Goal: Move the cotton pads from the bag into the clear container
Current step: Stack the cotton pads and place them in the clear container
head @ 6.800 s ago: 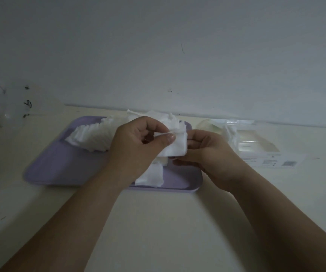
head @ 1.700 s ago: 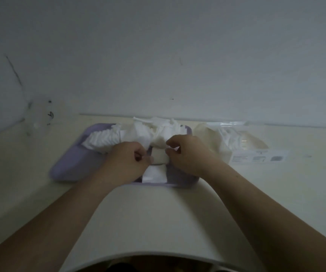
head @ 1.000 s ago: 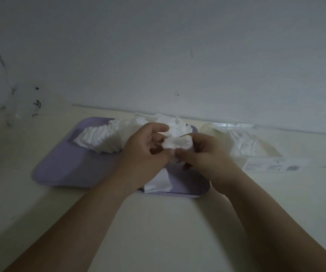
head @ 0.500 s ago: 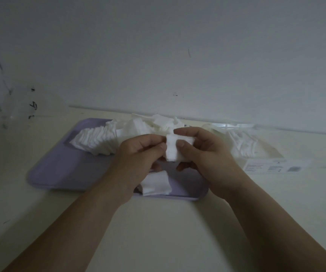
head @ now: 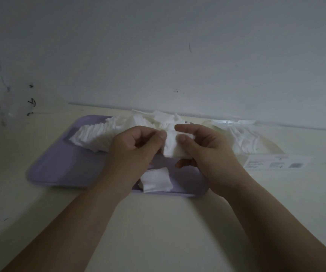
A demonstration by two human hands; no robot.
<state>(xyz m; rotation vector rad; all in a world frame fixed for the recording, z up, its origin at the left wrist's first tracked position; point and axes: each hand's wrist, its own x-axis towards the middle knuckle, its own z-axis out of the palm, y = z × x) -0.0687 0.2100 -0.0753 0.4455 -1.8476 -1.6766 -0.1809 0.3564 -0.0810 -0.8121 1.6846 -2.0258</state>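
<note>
A small stack of white cotton pads (head: 171, 146) is held above the purple tray (head: 64, 165), pinched between my left hand (head: 132, 150) and my right hand (head: 205, 152). More cotton pads lie fanned in a pile (head: 95, 138) across the back of the tray, and a few loose pads (head: 156, 180) lie at its front edge. The clear bag (head: 256, 146) with a white label lies to the right of the tray with some pads inside. A clear container (head: 15, 107) stands faintly visible at the far left near the wall.
A pale table (head: 158, 222) carries everything and runs back to a plain wall (head: 158, 55). The tray sits near the wall, left of centre.
Both hands have kept the small stack raised above the tray; the fingers have shifted slightly on it. The view has barely moved over the last half second.
</note>
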